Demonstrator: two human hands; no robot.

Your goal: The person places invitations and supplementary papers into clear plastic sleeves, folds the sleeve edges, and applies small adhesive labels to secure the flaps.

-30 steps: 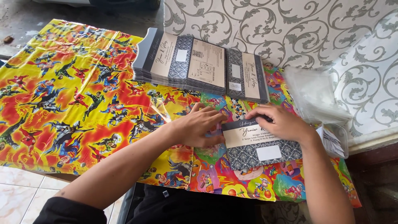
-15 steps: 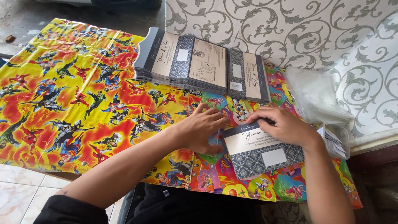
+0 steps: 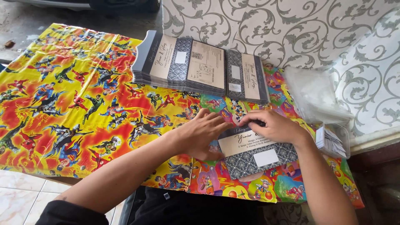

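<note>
A folded card [image 3: 254,154] with a dark patterned front, a cream band and a white label lies on bright cartoon-print wrapping paper [image 3: 83,104]. My left hand [image 3: 202,135] lies flat on the card's left edge, fingers together. My right hand [image 3: 273,127] presses down on the card's top edge with curled fingers. Two stacks of similar cards sit further back: a large opened stack [image 3: 183,64] and a smaller folded stack [image 3: 246,77].
A pile of clear plastic sleeves [image 3: 314,96] lies at the right, with a small clear box of white labels [image 3: 333,141] in front of it. Grey scroll-patterned sheets [image 3: 291,29] cover the back and right. Tiled floor [image 3: 16,196] shows at the lower left.
The card has shifted slightly under my hands, and both hands have moved closer together along its top and left edges.
</note>
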